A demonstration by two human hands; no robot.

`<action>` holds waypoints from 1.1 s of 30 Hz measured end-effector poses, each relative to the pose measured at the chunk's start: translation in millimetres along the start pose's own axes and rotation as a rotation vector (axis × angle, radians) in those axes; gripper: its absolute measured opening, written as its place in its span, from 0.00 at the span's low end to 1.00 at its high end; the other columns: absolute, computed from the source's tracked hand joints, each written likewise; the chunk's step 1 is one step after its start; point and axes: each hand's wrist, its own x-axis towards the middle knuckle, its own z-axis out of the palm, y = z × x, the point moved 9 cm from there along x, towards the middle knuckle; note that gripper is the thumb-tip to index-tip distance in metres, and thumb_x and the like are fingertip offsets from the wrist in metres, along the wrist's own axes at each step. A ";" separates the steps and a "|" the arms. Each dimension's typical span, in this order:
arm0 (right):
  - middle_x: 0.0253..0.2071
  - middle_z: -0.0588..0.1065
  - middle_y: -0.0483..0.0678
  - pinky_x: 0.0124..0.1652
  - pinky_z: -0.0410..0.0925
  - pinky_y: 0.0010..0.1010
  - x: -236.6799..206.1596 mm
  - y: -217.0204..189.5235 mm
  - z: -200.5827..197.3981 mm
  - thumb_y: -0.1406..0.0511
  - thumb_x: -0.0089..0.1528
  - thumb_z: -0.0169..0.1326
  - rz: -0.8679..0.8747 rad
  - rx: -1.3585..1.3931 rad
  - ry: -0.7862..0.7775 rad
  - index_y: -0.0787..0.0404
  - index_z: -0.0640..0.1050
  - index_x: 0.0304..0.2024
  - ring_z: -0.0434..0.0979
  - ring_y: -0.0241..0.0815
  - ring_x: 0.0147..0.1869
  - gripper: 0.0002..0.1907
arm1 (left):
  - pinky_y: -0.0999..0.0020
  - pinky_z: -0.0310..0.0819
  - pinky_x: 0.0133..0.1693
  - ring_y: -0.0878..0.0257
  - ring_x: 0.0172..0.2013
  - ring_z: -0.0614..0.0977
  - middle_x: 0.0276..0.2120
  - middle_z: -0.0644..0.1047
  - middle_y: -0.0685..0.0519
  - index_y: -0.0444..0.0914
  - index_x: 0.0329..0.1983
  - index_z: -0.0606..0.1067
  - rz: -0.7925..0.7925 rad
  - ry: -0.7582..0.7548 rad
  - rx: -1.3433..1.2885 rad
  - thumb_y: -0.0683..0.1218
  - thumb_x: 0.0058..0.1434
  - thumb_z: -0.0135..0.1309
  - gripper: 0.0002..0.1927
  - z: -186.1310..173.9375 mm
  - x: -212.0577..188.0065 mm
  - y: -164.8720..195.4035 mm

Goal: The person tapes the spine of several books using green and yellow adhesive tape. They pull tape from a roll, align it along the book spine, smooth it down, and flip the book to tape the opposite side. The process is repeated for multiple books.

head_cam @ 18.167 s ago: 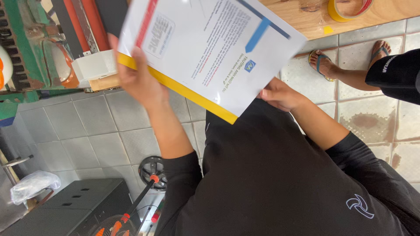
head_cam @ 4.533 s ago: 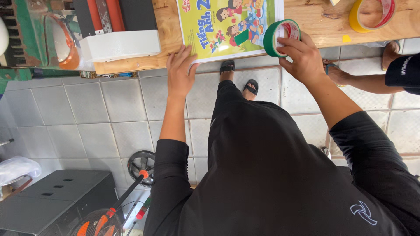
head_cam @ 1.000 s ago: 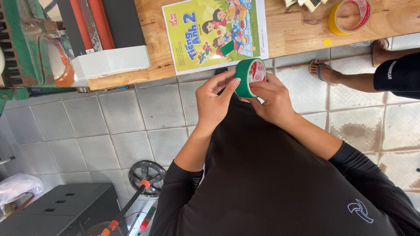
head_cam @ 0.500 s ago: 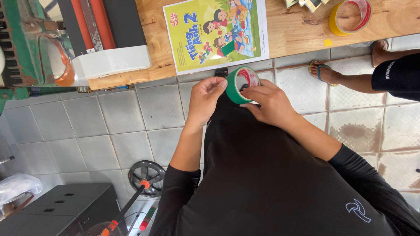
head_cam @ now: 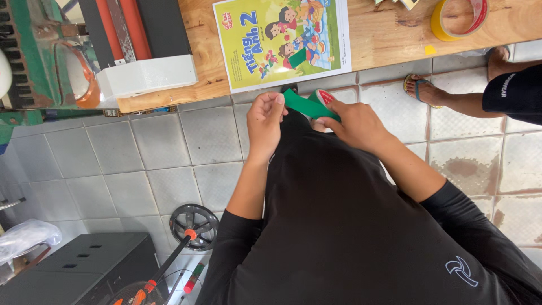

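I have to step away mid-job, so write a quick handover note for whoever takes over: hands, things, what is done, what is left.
Left hand: pinches the free end of the green tape strip, pulled out taut.
Right hand: holds the green tape roll, mostly hidden under its grip.
Both hands hang over the tiled floor, just off the wooden table edge.
Colourful book: flat on the table, cover up, no tape seen on it.
Yellow tape roll: on the table, untouched.
Done: strip drawn out.
Left: strip not yet cut or stuck down.

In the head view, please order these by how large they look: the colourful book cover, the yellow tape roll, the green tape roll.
1. Colourful printed book cover, clearly largest.
2. Yellow tape roll, cut off by the frame edge.
3. Green tape roll, mostly hidden by the right hand and closer to the camera, so its rank is unsure.
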 end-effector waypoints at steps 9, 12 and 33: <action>0.25 0.77 0.59 0.33 0.71 0.51 -14.9 2.1 -11.1 0.55 0.62 0.60 0.012 -0.027 -0.024 0.60 0.80 0.46 0.78 0.64 0.30 0.17 | 0.74 0.79 0.47 0.68 0.41 0.84 0.42 0.84 0.49 0.29 0.51 0.79 -0.110 -0.234 -0.078 0.39 0.64 0.63 0.14 7.0 9.6 0.9; 0.27 0.78 0.60 0.34 0.71 0.50 -15.4 -4.6 -22.1 0.56 0.61 0.61 0.001 -0.001 -0.028 0.61 0.80 0.45 0.79 0.64 0.31 0.17 | 0.73 0.79 0.45 0.67 0.39 0.84 0.39 0.84 0.49 0.29 0.44 0.80 -0.076 -0.239 0.015 0.40 0.63 0.64 0.10 3.9 15.4 -0.5; 0.18 0.72 0.52 0.26 0.65 0.41 -14.6 -7.2 -81.0 0.49 0.67 0.54 -0.022 -0.170 -0.014 0.58 0.83 0.37 0.72 0.53 0.23 0.21 | 0.70 0.80 0.42 0.63 0.36 0.83 0.38 0.83 0.47 0.27 0.46 0.80 0.186 -0.027 0.039 0.36 0.66 0.63 0.08 -50.6 36.7 74.5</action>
